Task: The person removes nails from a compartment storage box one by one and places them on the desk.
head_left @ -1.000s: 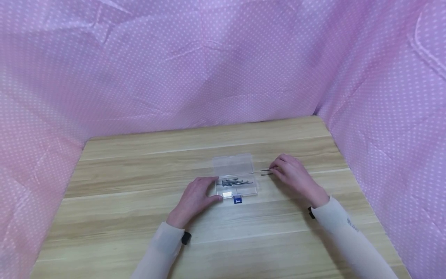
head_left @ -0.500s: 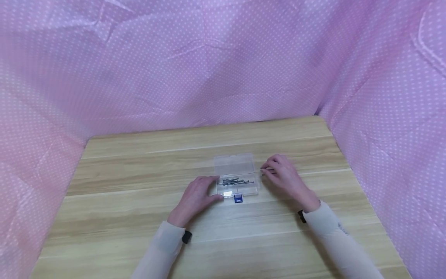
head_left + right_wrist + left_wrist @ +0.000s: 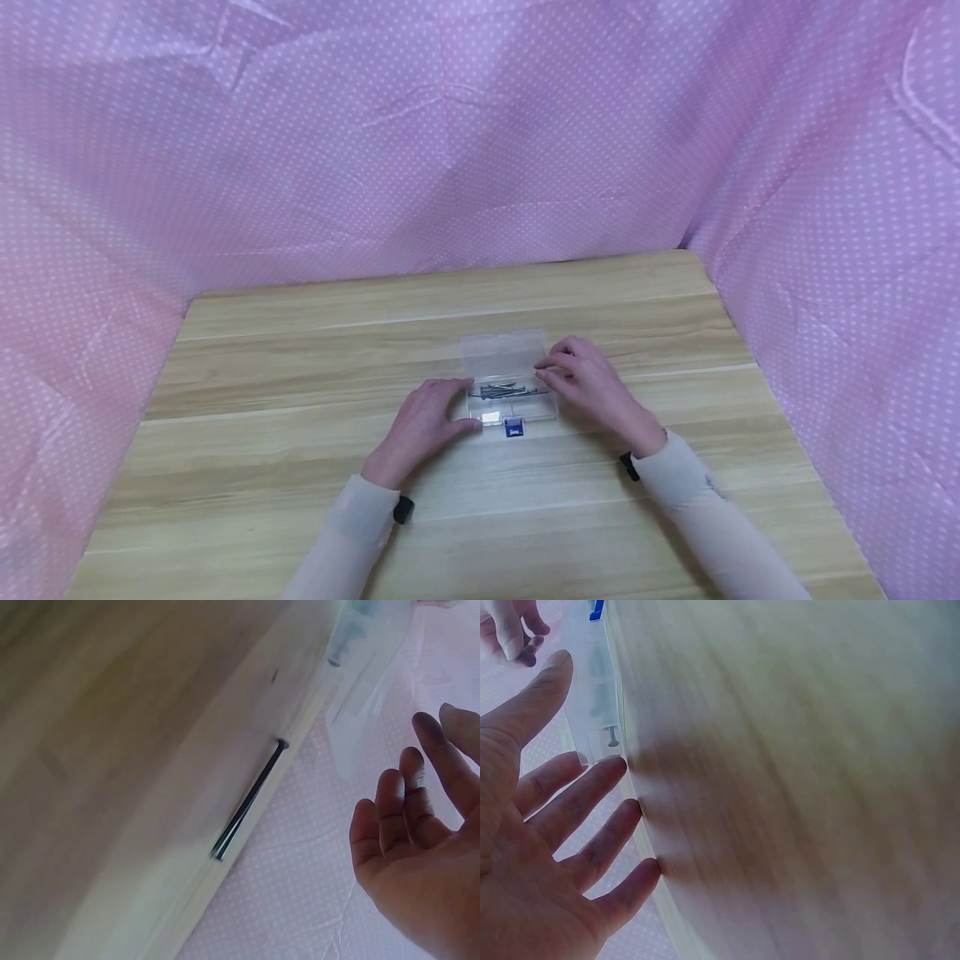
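A clear plastic box (image 3: 536, 408) lies on the table with its lid (image 3: 502, 354) folded back. Several steel nails (image 3: 506, 391) are in its rear compartment. My left hand (image 3: 422, 425) spans the box's left end, thumb at the front and a finger at the back. In the left wrist view that hand's (image 3: 547, 802) fingers are spread and fairly straight. Above the box's right end is my right hand (image 3: 592, 383), thumb and index fingertips close together. No object shows in the right hand (image 3: 427, 825). Loose nails (image 3: 262, 776) rest on the table below it, hidden in the head view.
A small blue label (image 3: 513, 427) is at the box's front edge. The wooden table (image 3: 300, 358) reaches out on all sides of it. Pink dotted cloth (image 3: 450, 167) hangs behind and beside the table.
My right hand has moved left from the loose nails to the box's right end. The nails seen at its fingertips earlier are covered in the head view. The left hand has stayed put.
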Demonstrator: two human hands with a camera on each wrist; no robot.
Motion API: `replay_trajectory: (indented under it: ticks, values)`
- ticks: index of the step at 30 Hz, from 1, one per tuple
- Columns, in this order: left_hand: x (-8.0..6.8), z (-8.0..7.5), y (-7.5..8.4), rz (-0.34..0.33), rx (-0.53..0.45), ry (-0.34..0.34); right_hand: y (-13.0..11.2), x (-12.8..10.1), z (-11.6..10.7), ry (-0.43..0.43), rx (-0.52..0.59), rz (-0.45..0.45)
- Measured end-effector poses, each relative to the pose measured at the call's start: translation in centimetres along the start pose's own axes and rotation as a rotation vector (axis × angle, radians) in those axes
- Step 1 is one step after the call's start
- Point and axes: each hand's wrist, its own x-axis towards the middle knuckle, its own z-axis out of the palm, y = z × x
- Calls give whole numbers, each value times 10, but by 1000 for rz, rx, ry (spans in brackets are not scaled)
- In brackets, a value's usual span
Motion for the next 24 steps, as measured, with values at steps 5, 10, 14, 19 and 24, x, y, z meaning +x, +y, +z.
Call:
replay_trajectory:
  ticks: [5, 10, 14, 19, 24]
  values:
    - [0, -1, 1, -7, -4, -3, -7, 5, 3, -56, 21, 46]
    - [1, 0, 1, -13, -8, -8, -11, 8, 9, -92, 25, 55]
    - [1, 0, 0, -14, -4, -12, -11, 9, 14, -124, 29, 76]
    - [1, 1, -1, -18, -1, -16, -12, 12, 17, -158, 14, 97]
    - [1, 1, -1, -8, 1, -5, -13, 15, 20, -182, -14, 88]
